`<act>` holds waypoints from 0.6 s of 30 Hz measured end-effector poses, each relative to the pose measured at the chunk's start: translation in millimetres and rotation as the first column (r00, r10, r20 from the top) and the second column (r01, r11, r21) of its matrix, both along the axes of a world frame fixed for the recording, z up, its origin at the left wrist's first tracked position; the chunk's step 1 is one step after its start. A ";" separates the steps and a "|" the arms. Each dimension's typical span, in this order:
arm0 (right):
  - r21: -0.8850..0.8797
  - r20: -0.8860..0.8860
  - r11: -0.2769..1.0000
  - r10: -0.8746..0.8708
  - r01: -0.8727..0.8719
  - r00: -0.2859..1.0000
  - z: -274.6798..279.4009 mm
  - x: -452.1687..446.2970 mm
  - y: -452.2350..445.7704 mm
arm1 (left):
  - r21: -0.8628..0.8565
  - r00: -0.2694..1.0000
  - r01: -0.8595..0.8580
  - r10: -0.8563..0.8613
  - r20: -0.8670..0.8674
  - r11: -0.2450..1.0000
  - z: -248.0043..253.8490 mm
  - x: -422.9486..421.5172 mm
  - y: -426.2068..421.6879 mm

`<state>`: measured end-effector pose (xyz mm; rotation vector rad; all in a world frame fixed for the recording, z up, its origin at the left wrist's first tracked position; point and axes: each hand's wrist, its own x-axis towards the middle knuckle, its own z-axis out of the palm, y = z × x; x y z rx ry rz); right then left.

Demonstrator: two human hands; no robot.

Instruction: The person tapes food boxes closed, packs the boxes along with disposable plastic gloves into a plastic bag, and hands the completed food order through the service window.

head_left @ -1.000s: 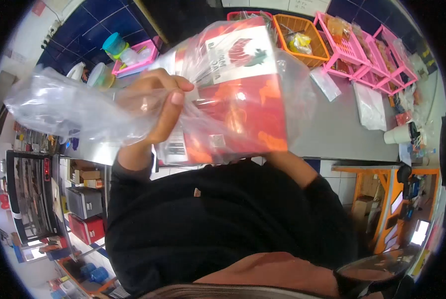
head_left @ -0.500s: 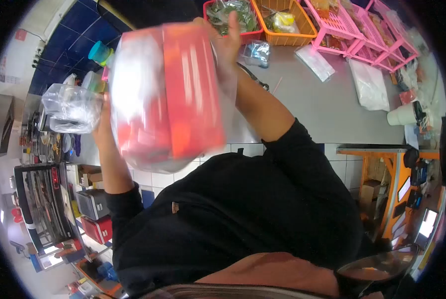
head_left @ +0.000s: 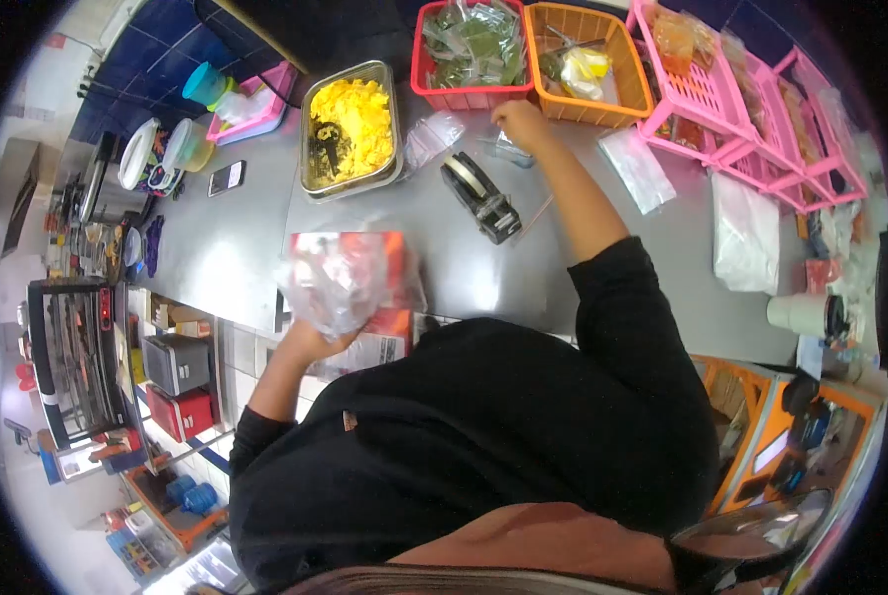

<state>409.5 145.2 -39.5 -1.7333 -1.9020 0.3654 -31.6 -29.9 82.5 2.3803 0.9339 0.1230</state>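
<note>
A clear plastic bag (head_left: pixel 348 283), blurred by motion, is in my left hand (head_left: pixel 322 341), whose fingers are closed on it. Beneath and behind the bag, a plastic-wrapped red and white package (head_left: pixel 394 260) lies at the counter's front edge. My right hand (head_left: pixel 524 125) reaches to the back of the counter, fingers curled, just in front of the red basket (head_left: pixel 473 97). Under it is a small clear plastic packet (head_left: pixel 508 152); what the fingertips hold, if anything, is hidden. A black tape dispenser (head_left: pixel 480 196) lies between my hands.
A metal tray of yellow food (head_left: pixel 364 129) with a dark utensil stands behind the package. An orange basket (head_left: pixel 592 109) and pink racks (head_left: pixel 726 149) line the back right. White plastic bags (head_left: pixel 746 233), a phone (head_left: pixel 227 178) and a pale tumbler (head_left: pixel 801 314) rest on the counter (head_left: pixel 622 297).
The wrapped red package came down from in front of my face onto the counter edge. My right hand let go of it and moved back right; my left hand brought the clear bag over it.
</note>
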 end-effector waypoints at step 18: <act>-0.086 0.014 0.982 0.167 -0.165 0.986 -20.6 21.6 10.8 | -0.042 0.983 -0.126 0.119 -0.143 0.991 -53.6 78.7 -10.4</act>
